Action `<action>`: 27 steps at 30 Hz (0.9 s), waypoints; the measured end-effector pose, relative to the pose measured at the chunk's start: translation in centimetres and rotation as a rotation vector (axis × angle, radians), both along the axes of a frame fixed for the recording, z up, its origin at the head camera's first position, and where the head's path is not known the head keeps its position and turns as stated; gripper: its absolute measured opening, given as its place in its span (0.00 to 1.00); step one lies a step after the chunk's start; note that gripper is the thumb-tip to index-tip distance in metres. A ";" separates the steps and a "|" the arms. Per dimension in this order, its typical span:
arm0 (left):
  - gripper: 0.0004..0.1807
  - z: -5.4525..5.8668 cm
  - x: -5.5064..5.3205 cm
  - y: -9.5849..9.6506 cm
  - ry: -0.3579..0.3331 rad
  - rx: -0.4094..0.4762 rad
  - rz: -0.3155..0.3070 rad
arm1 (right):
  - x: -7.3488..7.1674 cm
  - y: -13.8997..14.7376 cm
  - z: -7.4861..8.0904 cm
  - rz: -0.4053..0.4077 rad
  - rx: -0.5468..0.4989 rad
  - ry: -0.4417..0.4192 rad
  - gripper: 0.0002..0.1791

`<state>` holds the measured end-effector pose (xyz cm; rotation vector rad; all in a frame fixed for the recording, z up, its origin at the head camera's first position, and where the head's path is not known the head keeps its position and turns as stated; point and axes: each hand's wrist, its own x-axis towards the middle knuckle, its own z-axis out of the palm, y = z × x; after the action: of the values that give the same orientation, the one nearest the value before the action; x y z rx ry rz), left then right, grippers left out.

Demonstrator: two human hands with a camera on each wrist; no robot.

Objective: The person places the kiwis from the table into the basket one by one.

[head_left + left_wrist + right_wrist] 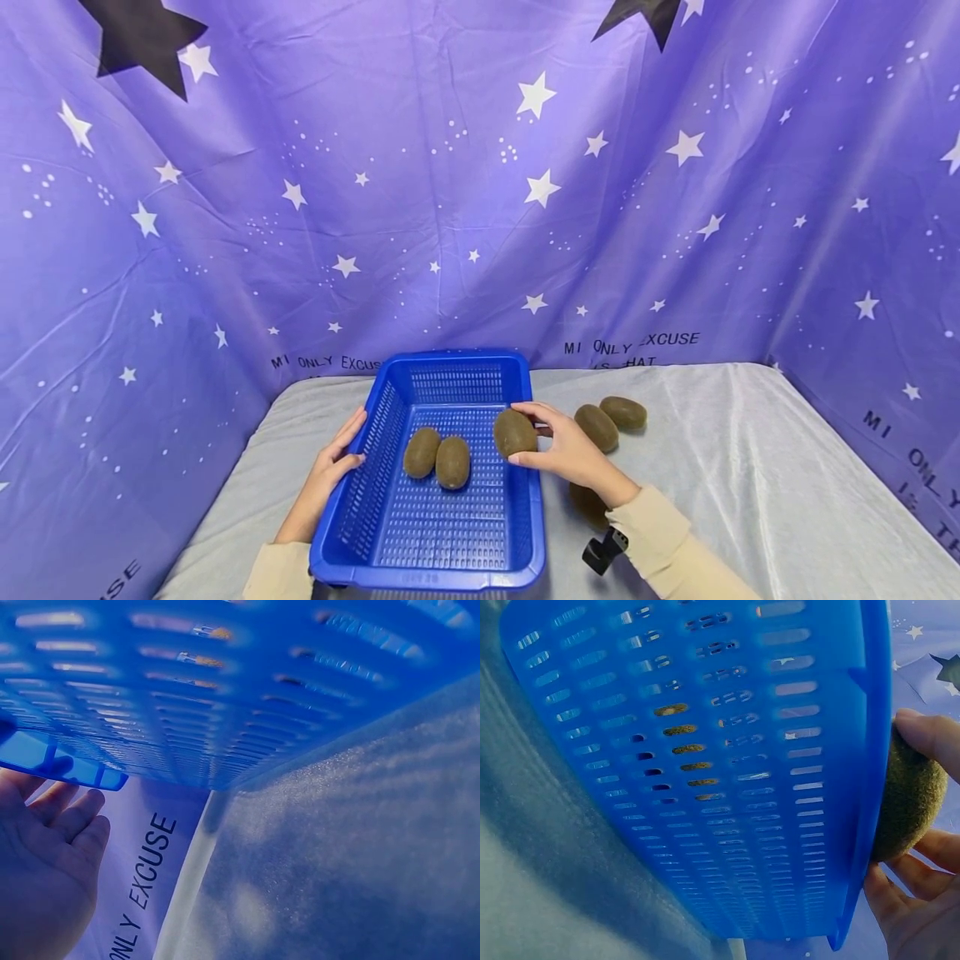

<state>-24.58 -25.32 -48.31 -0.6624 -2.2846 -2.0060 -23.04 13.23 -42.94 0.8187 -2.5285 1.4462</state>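
- Left hand (333,458): fingers extended, thumb spread apart, touching the blue basket's (442,579) left rim.
- Paired kiwis (453,463): inside, left of the right-hand grip.
- Right hand (566,448): thumb and fingers pinch one kiwi (514,433) at the right rim.
- Loose kiwis (597,428): behind that grip, rightward.

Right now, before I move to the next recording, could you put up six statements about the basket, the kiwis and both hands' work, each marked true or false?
1. Two kiwis lie inside the blue basket. True.
2. The right grip holds a third kiwi near the basket's right side. True.
3. The basket's walls are solid. False: they are slotted.
4. The left grip is at the basket's left rim. True.
5. Loose kiwis lie left of the basket. False: they lie to its right, on the grey cloth.
6. The backdrop is plain green. False: it is a starry purple backdrop.
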 end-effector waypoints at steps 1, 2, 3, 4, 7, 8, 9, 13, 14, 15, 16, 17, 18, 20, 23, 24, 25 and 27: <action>0.34 0.0 0.0 0.0 0.001 -0.001 0.001 | 0.0 -0.1 0.0 -0.004 0.001 0.001 0.38; 0.34 0.0 0.0 0.0 -0.001 -0.002 0.000 | -0.1 -0.1 0.0 -0.006 -0.002 0.000 0.38; 0.34 0.0 0.0 0.0 0.000 -0.003 0.001 | 0.2 -0.3 0.5 -0.010 -0.004 -0.002 0.37; 0.34 0.0 0.0 -0.1 0.003 -0.003 0.001 | 0.2 -0.4 0.5 -0.016 -0.003 -0.004 0.37; 0.34 0.0 0.0 -0.1 0.001 -0.002 -0.004 | 0.1 -0.7 0.4 -0.035 0.010 -0.002 0.38; 0.34 0.0 0.0 -0.1 -0.002 -0.001 -0.006 | 0.1 -0.8 0.5 -0.038 0.011 0.000 0.38; 0.34 0.0 0.0 -0.1 -0.003 -0.001 -0.006 | 0.1 -0.9 0.5 -0.044 0.016 0.004 0.38; 0.34 0.0 -0.1 -0.1 -0.014 -0.002 -0.004 | -0.2 -0.9 -0.1 -0.050 0.010 0.015 0.36; 0.34 0.0 -0.1 -0.1 -0.015 -0.001 -0.005 | -0.2 -1.0 -0.1 -0.050 0.000 0.009 0.35; 0.34 0.0 -0.1 -0.1 -0.015 0.000 -0.007 | -0.2 -1.0 -0.2 -0.053 -0.006 0.003 0.34; 0.34 0.0 -0.1 -0.1 -0.019 0.004 -0.010 | -0.2 -0.9 -0.2 -0.053 -0.014 -0.002 0.33; 0.34 0.0 -0.1 -0.1 -0.019 0.006 -0.012 | -0.2 -0.9 -0.3 -0.053 -0.022 -0.007 0.32; 0.34 -0.1 -0.1 -0.1 -0.018 0.008 -0.014 | -0.2 -0.9 -0.3 -0.052 -0.028 -0.010 0.32; 0.34 -0.1 -0.1 -0.1 -0.013 0.011 -0.016 | -0.1 -0.7 -0.3 -0.043 -0.041 -0.007 0.31; 0.34 -0.1 -0.2 -0.1 0.001 0.008 -0.015 | 0.2 -0.3 -0.4 -0.026 -0.052 0.017 0.30; 0.34 -0.1 -0.1 -0.1 0.006 0.007 -0.015 | 0.3 -0.1 -0.5 -0.019 -0.060 0.024 0.30; 0.34 0.0 -0.1 -0.1 0.006 0.006 -0.013 | 0.4 0.1 -0.6 -0.014 -0.068 0.032 0.30; 0.34 0.0 -0.1 -0.1 0.009 0.004 -0.007 | 0.6 0.6 -0.8 -0.007 -0.075 0.049 0.29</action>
<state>-24.68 -25.38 -48.32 -0.6792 -2.2756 -2.0062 -22.44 13.86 -43.73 0.8218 -2.4234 1.4893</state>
